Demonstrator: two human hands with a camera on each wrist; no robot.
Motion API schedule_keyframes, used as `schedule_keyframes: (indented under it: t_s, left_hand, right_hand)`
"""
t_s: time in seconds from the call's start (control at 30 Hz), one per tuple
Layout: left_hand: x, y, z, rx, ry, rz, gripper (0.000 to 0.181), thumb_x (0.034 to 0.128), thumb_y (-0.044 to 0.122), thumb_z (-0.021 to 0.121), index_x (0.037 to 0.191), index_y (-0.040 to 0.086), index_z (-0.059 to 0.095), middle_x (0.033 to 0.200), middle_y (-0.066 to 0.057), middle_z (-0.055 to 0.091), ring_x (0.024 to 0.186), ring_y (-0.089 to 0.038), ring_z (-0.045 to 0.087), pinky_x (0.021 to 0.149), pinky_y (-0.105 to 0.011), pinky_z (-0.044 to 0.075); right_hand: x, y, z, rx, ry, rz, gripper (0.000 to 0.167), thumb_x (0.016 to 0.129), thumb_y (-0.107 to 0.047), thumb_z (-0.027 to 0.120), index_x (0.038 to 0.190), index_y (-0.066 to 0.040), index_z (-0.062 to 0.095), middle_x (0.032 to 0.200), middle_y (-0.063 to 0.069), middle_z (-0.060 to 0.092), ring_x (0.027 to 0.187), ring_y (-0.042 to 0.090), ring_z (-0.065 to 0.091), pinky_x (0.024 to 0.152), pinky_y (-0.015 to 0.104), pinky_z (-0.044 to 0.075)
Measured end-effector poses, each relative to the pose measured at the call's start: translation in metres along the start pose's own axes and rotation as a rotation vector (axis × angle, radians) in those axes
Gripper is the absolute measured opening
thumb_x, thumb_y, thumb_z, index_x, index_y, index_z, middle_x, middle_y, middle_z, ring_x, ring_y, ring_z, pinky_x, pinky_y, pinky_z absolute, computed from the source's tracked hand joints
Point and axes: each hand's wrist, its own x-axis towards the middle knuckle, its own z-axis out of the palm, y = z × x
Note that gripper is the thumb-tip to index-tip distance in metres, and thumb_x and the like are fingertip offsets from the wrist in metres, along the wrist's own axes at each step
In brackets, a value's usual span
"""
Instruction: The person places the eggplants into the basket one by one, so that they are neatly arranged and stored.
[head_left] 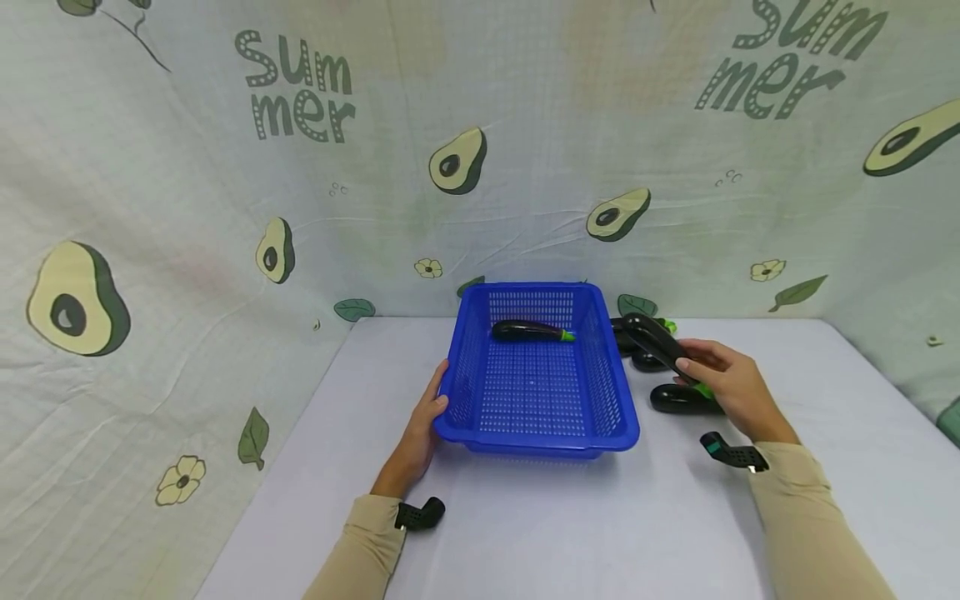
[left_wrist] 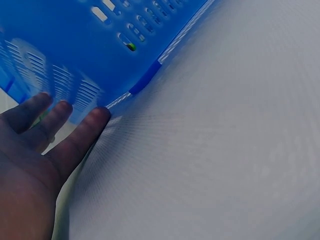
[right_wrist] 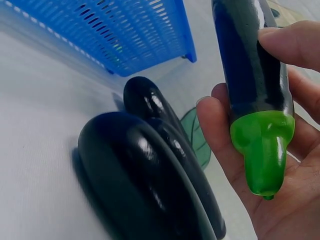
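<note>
A blue perforated basket (head_left: 532, 445) stands mid-table with one eggplant (head_left: 525, 331) lying inside. At its left side the left hand (head_left: 417, 425) rests with fairly straight fingers against the wall; the left wrist view shows the fingertips (left_wrist: 100, 116) at the basket (left_wrist: 65, 45). To the right of the basket, the right hand (head_left: 731, 385) holds an eggplant (head_left: 656, 342) near its green stem, raised above the others. In the right wrist view, thumb and fingers of the right hand (right_wrist: 280, 105) pinch that eggplant (right_wrist: 247, 60).
Several eggplants lie on the white table (head_left: 525, 533) right of the basket, the nearest one (head_left: 681, 400) below the right hand; the right wrist view shows a large one (right_wrist: 140, 175) close by. A printed cloth (head_left: 525, 100) hangs behind the table.
</note>
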Motion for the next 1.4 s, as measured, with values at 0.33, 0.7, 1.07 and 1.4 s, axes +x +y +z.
schedule_keyframes:
  t_s: [0.33, 0.7, 1.07, 1.4]
  left_hand:
    - [-0.002, 0.0, 0.002, 0.003, -0.003, -0.006, 0.059, 0.1025, 0.043, 0.035, 0.158, 0.046, 0.015, 0.165, 0.014, 0.007, 0.152, -0.024, 0.005, 0.116, -0.063, 0.004]
    - [0.001, 0.002, 0.002, 0.007, 0.008, -0.009, 0.06, 0.1021, 0.042, 0.035, 0.159, 0.045, 0.016, 0.165, 0.014, 0.007, 0.152, -0.023, 0.005, 0.116, -0.062, 0.003]
    - [-0.001, 0.002, 0.002, 0.019, 0.014, -0.02, 0.059, 0.102, 0.043, 0.035, 0.158, 0.046, 0.016, 0.165, 0.015, 0.008, 0.152, -0.023, 0.005, 0.116, -0.062, 0.003]
    - [-0.001, 0.0, 0.0, 0.006, 0.004, -0.009, 0.059, 0.1027, 0.042, 0.035, 0.159, 0.045, 0.015, 0.165, 0.014, 0.008, 0.152, -0.022, 0.005, 0.117, -0.062, 0.003]
  right_hand:
    - [0.004, -0.002, 0.004, 0.026, -0.004, -0.02, 0.059, 0.098, -0.031, 0.066, 0.143, 0.002, 0.049, 0.121, 0.005, 0.062, 0.092, 0.018, 0.071, 0.081, 0.019, 0.054]
    - [0.013, -0.012, 0.012, 0.087, -0.013, -0.054, 0.056, 0.097, -0.027, 0.068, 0.142, 0.002, 0.051, 0.123, 0.004, 0.063, 0.097, 0.017, 0.069, 0.082, 0.03, 0.057]
    - [0.019, -0.019, 0.016, 0.075, -0.033, -0.038, 0.055, 0.097, -0.029, 0.067, 0.141, 0.001, 0.052, 0.127, 0.016, 0.061, 0.095, 0.017, 0.07, 0.082, 0.023, 0.055]
    - [0.027, -0.025, 0.018, 0.105, -0.081, -0.111, 0.053, 0.098, -0.022, 0.068, 0.141, 0.003, 0.051, 0.121, 0.006, 0.063, 0.094, 0.015, 0.07, 0.082, 0.023, 0.055]
